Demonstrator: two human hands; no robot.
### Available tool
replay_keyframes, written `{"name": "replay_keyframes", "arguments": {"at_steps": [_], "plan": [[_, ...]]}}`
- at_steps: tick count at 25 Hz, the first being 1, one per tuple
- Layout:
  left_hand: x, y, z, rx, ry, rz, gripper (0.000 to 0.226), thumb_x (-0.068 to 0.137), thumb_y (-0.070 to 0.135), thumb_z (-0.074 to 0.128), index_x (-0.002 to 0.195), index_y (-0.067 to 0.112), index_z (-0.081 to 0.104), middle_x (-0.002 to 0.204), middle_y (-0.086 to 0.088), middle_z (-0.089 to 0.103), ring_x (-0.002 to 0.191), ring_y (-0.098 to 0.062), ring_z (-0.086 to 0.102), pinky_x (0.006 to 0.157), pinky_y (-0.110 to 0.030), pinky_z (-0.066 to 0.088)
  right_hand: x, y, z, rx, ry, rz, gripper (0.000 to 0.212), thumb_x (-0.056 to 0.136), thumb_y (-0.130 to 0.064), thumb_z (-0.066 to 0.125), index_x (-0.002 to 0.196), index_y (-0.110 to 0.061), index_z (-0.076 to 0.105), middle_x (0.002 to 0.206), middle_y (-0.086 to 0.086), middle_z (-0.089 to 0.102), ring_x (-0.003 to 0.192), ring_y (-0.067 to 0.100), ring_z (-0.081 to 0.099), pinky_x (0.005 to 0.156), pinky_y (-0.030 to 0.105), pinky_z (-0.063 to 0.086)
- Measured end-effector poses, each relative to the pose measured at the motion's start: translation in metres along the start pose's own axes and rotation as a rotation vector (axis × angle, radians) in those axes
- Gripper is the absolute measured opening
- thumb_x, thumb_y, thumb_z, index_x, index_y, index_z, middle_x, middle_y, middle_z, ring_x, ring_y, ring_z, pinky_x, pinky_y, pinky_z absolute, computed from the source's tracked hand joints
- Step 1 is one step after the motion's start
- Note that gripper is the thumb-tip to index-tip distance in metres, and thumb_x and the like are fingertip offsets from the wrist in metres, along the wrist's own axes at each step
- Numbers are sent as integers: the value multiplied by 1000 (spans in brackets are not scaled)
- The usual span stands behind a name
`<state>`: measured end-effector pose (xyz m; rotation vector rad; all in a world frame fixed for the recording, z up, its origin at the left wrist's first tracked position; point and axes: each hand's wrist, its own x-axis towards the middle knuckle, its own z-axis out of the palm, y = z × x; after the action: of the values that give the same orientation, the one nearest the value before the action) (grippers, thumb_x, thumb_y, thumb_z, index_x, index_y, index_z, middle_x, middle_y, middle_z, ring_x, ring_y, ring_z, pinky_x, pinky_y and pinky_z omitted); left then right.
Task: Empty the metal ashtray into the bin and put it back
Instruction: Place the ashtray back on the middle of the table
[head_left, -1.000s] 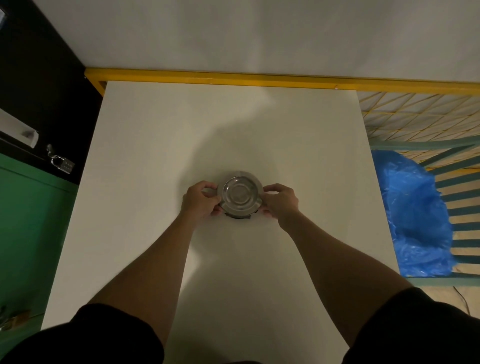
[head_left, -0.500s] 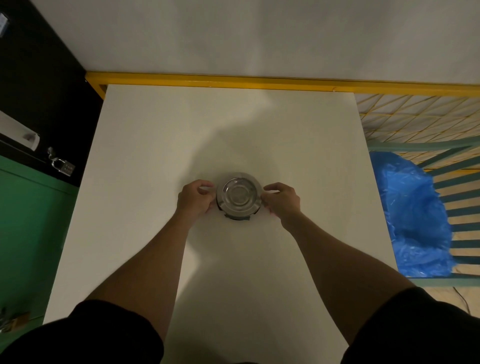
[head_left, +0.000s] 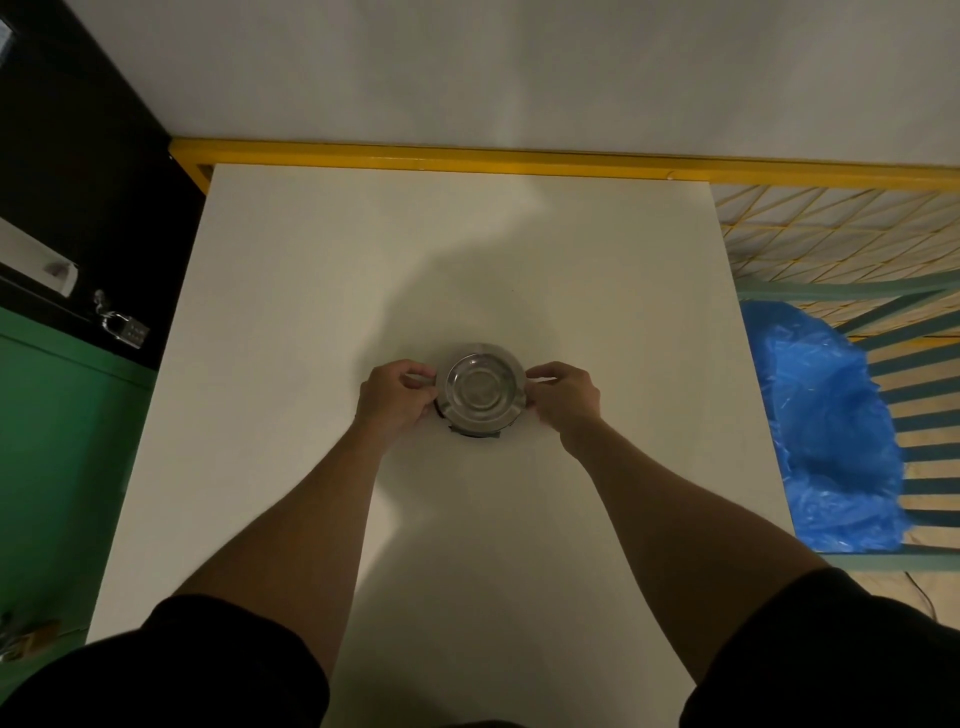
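A round metal ashtray (head_left: 480, 391) with a shiny dished lid sits in the middle of the white table (head_left: 322, 270). My left hand (head_left: 394, 397) pinches its left rim. Its right rim is pinched by my right hand (head_left: 563, 397). Below the lid, a dark base shows at the near edge. The bin (head_left: 826, 431), lined with a blue plastic bag, stands on the floor off the table's right side.
A yellow rail (head_left: 519, 158) runs along the table's far edge by the wall. A teal slatted frame (head_left: 935, 395) surrounds the bin. A green cabinet (head_left: 57, 447) with a padlock (head_left: 127, 328) stands to the left.
Both hands stay on the ashtray's rim with only slight finger shifts; the ashtray has not visibly moved on the table.
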<state>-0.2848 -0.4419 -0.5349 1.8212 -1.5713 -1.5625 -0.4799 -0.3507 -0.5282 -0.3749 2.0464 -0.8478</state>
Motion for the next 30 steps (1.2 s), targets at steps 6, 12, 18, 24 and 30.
{"name": "replay_keyframes", "arguments": {"at_steps": [6, 12, 18, 24, 30], "plan": [[1, -2, -1, -14, 5, -6, 20, 75, 8, 74, 82, 27, 70, 73, -8, 71, 53, -21, 62, 64, -31, 55, -1, 0, 1, -23, -4, -9, 17, 80, -12, 71, 80, -30, 71, 80, 0, 75, 65, 11, 67, 45, 16, 43], [3, -4, 0, -22, 16, -20, 21, 75, 8, 74, 79, 28, 70, 69, -4, 70, 49, -16, 63, 58, -27, 55, -1, 1, 2, -39, 7, -15, 17, 80, -13, 70, 78, -30, 70, 80, -1, 75, 65, 10, 68, 41, 12, 41], [6, -6, 1, -50, 35, -45, 15, 73, 11, 71, 82, 23, 72, 69, -7, 72, 46, -15, 62, 55, -31, 58, 2, 3, 2, -36, 14, -13, 15, 80, -16, 69, 90, -26, 74, 82, 1, 75, 61, 7, 65, 44, 13, 41], [4, -12, -6, 420, 177, 217, 27, 81, 15, 51, 100, 18, 70, 98, -8, 69, 90, -31, 62, 73, -33, 46, 6, 4, -10, -121, 43, -101, 28, 90, -26, 61, 115, -17, 68, 87, -4, 69, 73, 12, 64, 66, 24, 51], [7, -15, -13, 850, 120, 423, 36, 82, 16, 52, 116, 16, 61, 122, -13, 56, 112, -40, 49, 86, -47, 43, 10, 11, -13, -527, 42, -365, 54, 91, -23, 64, 142, -18, 45, 140, 7, 54, 131, 29, 45, 108, 43, 38]]}}
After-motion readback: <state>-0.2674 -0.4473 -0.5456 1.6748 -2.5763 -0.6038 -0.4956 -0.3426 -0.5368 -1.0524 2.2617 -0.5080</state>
